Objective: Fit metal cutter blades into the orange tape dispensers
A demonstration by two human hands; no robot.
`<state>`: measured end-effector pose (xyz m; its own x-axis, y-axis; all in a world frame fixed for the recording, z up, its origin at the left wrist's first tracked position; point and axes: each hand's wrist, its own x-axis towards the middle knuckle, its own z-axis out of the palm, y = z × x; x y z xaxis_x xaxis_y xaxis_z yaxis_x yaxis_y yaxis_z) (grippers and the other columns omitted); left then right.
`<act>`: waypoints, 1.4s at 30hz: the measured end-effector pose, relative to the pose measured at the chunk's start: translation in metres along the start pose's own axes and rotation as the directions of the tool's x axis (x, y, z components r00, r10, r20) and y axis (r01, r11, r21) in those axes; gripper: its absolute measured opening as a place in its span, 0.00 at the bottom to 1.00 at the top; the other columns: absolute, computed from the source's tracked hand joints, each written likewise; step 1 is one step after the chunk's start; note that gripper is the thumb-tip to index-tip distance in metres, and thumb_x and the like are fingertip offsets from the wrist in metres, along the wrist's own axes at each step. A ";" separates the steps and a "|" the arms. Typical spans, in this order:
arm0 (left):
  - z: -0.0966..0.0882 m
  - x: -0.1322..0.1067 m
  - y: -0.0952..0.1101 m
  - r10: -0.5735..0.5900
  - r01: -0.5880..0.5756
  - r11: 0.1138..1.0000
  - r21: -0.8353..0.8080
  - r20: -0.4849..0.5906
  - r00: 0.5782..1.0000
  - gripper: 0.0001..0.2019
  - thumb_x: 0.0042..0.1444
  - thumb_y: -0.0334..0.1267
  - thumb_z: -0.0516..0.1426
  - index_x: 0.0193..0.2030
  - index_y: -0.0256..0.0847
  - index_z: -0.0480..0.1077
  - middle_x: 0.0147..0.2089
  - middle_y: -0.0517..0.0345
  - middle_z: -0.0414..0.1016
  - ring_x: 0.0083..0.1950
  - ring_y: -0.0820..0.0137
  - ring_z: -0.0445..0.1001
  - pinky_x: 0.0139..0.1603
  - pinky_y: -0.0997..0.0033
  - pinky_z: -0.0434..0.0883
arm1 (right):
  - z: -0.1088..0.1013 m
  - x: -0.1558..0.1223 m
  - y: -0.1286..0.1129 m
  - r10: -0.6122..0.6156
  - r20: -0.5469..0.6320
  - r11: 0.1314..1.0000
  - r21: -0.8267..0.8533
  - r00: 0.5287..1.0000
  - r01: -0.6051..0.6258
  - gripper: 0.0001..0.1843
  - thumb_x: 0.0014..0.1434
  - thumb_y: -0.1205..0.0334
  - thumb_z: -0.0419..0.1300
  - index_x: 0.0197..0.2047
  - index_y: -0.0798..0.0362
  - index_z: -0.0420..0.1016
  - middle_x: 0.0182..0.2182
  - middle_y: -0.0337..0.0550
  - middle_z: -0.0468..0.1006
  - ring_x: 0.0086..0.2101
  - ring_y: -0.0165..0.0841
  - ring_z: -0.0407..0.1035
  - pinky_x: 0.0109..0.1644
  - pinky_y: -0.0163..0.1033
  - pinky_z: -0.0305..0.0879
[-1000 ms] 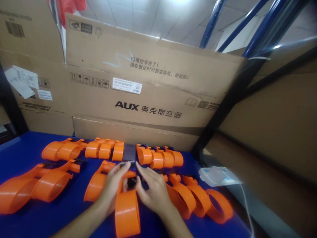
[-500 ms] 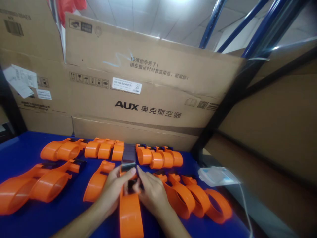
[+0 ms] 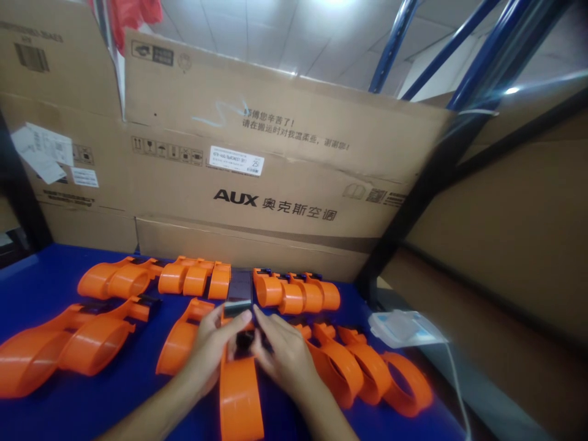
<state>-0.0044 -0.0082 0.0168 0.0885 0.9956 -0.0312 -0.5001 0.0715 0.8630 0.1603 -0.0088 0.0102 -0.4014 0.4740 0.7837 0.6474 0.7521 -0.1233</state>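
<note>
An orange plastic loop (image 3: 241,398) lies upright in front of me at the middle of the blue surface. My left hand (image 3: 219,343) is closed on the left of its narrow neck, thumb on top. From the other side my right hand (image 3: 281,350) pinches the neck, its fingers around a black part (image 3: 243,343) that is mostly hidden. Just beyond the fingertips is a dark, flat-faced block (image 3: 239,288); whether it is joined to the loop I cannot tell. Another orange loop (image 3: 177,349) lies close by my left wrist.
Several more orange loops with dark ends lie in rows on the blue tabletop (image 3: 138,398), left, back and right. A cardboard wall (image 3: 184,184) stands behind. At right are a dark rack post (image 3: 404,226) and a clear plastic case (image 3: 407,327) with a white cord.
The view has shifted very slightly. Both hands keep their hold on the orange loop, with the right fingers moving a little at its neck.
</note>
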 end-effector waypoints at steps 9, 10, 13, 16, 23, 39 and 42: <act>-0.009 0.005 -0.013 0.054 -0.056 0.986 0.156 0.019 0.998 0.20 0.53 0.57 0.65 0.35 0.39 0.74 0.14 0.70 0.60 0.13 0.79 0.54 0.15 0.79 0.52 | 0.000 0.001 -0.006 0.193 -0.061 0.972 0.150 0.979 -0.182 0.16 0.63 0.66 0.60 0.55 0.55 0.75 0.26 0.41 0.77 0.25 0.33 0.72 0.31 0.38 0.74; -0.010 0.005 -0.013 0.062 -0.065 0.981 0.181 0.025 0.998 0.20 0.53 0.56 0.65 0.36 0.39 0.75 0.14 0.69 0.60 0.14 0.79 0.54 0.15 0.79 0.52 | 0.000 0.002 -0.008 0.202 -0.068 0.970 0.154 0.977 -0.189 0.16 0.63 0.66 0.60 0.54 0.55 0.75 0.25 0.40 0.77 0.24 0.33 0.72 0.30 0.38 0.73; -0.010 0.004 -0.012 0.064 -0.071 0.974 0.214 0.036 0.997 0.20 0.53 0.56 0.65 0.37 0.39 0.76 0.14 0.69 0.60 0.13 0.79 0.53 0.15 0.78 0.51 | -0.002 0.003 -0.011 0.220 -0.078 0.964 0.172 0.972 -0.205 0.15 0.61 0.67 0.59 0.51 0.54 0.76 0.24 0.39 0.77 0.23 0.33 0.72 0.30 0.37 0.73; -0.010 0.004 -0.012 0.060 -0.068 0.976 0.208 0.041 0.997 0.20 0.53 0.56 0.65 0.37 0.39 0.76 0.14 0.69 0.60 0.13 0.79 0.52 0.15 0.78 0.50 | -0.003 0.004 -0.012 0.239 -0.084 0.956 0.194 0.967 -0.219 0.16 0.60 0.68 0.59 0.51 0.53 0.76 0.25 0.39 0.78 0.23 0.32 0.72 0.29 0.35 0.73; -0.011 0.004 -0.013 0.049 -0.055 0.982 0.183 0.037 0.998 0.20 0.54 0.57 0.64 0.36 0.40 0.74 0.14 0.70 0.59 0.13 0.80 0.53 0.15 0.78 0.51 | -0.005 0.006 -0.013 0.282 -0.062 0.943 0.204 0.957 -0.265 0.13 0.60 0.68 0.58 0.47 0.53 0.78 0.25 0.39 0.80 0.23 0.32 0.74 0.30 0.35 0.73; -0.011 0.007 -0.011 -0.002 0.006 0.996 0.092 -0.040 0.999 0.20 0.53 0.56 0.64 0.30 0.38 0.73 0.10 0.68 0.59 0.12 0.78 0.55 0.15 0.77 0.52 | -0.007 0.009 0.008 0.554 0.114 0.832 -0.054 0.825 -0.552 0.07 0.60 0.66 0.59 0.40 0.51 0.79 0.34 0.44 0.82 0.35 0.39 0.77 0.38 0.37 0.69; -0.008 0.003 -0.010 -0.004 0.008 0.996 0.091 -0.045 0.999 0.19 0.54 0.55 0.64 0.31 0.38 0.72 0.11 0.69 0.60 0.13 0.79 0.55 0.16 0.78 0.53 | -0.009 0.009 0.006 0.593 0.216 0.804 -0.128 0.775 -0.580 0.09 0.59 0.67 0.61 0.42 0.48 0.80 0.37 0.43 0.82 0.40 0.40 0.77 0.43 0.38 0.68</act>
<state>-0.0065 -0.0052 0.0042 0.0513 0.9970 -0.0574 -0.4188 0.0737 0.9051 0.1662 -0.0041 0.0225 -0.0669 0.9128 0.4030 0.8363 0.2716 -0.4762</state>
